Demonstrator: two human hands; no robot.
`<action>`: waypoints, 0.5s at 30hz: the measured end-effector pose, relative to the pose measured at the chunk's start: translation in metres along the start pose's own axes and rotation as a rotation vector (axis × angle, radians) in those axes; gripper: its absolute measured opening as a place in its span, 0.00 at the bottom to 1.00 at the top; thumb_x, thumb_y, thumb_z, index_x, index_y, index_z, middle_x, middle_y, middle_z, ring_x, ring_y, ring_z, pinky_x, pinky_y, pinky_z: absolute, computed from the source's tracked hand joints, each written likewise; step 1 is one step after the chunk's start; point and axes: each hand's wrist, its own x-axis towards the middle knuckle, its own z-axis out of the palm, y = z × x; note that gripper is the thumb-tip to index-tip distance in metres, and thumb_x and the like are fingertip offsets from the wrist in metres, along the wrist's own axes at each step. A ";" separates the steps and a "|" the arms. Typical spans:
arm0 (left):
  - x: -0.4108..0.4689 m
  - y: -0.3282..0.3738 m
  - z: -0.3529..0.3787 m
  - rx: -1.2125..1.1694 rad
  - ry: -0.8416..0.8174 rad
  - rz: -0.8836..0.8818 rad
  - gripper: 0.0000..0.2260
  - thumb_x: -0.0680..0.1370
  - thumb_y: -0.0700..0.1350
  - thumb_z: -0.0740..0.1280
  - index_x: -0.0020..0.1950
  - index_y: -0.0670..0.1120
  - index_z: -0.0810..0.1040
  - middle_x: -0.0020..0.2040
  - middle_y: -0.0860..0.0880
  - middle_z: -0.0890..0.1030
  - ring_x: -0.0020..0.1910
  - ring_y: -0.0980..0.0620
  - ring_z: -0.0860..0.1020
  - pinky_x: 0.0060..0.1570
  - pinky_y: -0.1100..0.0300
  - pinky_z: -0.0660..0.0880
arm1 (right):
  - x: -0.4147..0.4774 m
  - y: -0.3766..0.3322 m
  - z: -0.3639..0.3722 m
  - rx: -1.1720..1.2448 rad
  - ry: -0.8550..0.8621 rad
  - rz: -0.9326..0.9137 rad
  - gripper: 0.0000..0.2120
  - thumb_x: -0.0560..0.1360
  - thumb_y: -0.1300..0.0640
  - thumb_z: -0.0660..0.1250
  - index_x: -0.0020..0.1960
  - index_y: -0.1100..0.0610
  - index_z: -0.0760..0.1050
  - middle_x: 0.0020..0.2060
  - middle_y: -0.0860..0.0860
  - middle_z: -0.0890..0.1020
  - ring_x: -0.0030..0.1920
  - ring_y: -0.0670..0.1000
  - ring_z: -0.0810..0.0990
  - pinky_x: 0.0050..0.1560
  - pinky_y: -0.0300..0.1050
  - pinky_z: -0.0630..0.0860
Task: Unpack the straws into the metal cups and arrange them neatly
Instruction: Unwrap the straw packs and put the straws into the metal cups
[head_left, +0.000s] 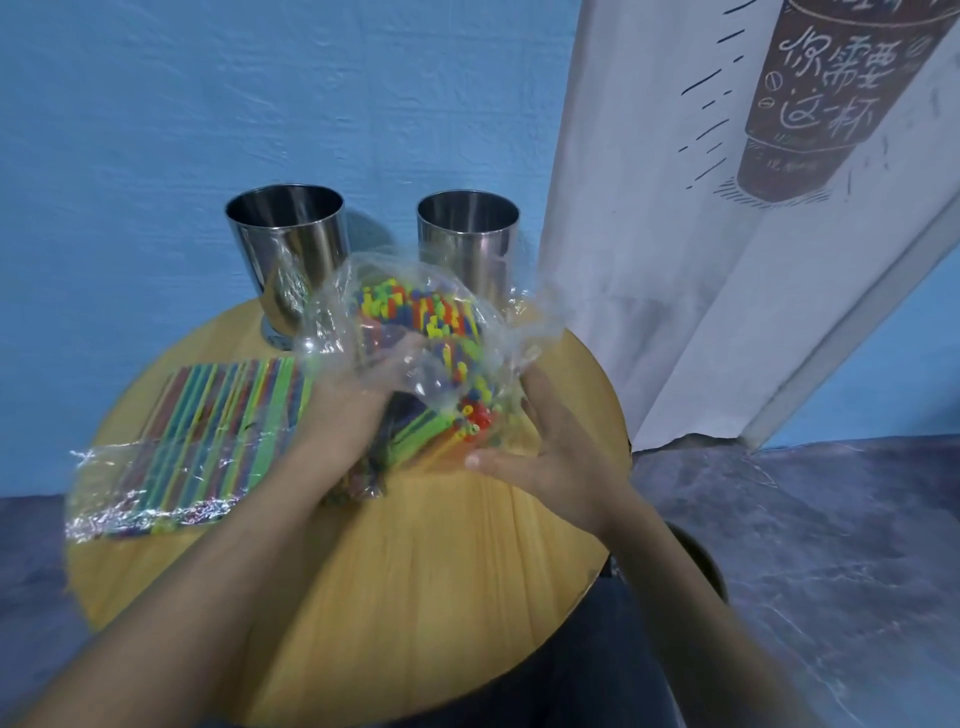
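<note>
Two shiny metal cups stand at the back of the round wooden table (415, 597), the left cup (287, 249) and the right cup (467, 236), both holding nothing. Between my hands is a clear plastic bag of colourful straws (431, 322), tilted with the straw ends facing up. My left hand (358, 400) reaches into the bag's open mouth and grips the straw bundle through the film. My right hand (540, 447) holds the bag's lower right side, thumb against the straws. A second, sealed pack of straws (202, 441) lies flat on the table's left.
A blue wall rises right behind the cups. A white curtain (701, 260) with a printed cup drawing hangs at the right, close to the table edge. Grey floor surrounds the table, and a dark round stool (701, 561) shows under my right forearm.
</note>
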 end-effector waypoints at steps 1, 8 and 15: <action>0.001 -0.001 -0.001 0.017 0.008 -0.007 0.05 0.81 0.46 0.69 0.45 0.52 0.77 0.37 0.60 0.82 0.40 0.67 0.81 0.39 0.71 0.72 | -0.001 -0.002 0.000 0.009 -0.011 0.004 0.38 0.73 0.53 0.79 0.76 0.40 0.64 0.72 0.40 0.73 0.74 0.41 0.70 0.72 0.38 0.68; -0.007 -0.004 0.011 -0.166 -0.113 -0.081 0.20 0.67 0.66 0.68 0.51 0.57 0.86 0.50 0.52 0.88 0.54 0.46 0.84 0.60 0.42 0.79 | 0.009 -0.008 0.012 0.090 0.103 0.036 0.31 0.77 0.54 0.75 0.76 0.46 0.66 0.62 0.33 0.80 0.63 0.33 0.78 0.57 0.24 0.71; -0.027 -0.017 0.018 -0.309 -0.200 0.020 0.39 0.69 0.81 0.58 0.70 0.58 0.77 0.68 0.50 0.80 0.69 0.48 0.78 0.70 0.44 0.72 | 0.013 -0.001 0.023 0.161 0.213 0.149 0.17 0.80 0.49 0.71 0.67 0.42 0.75 0.55 0.38 0.85 0.55 0.38 0.83 0.57 0.37 0.78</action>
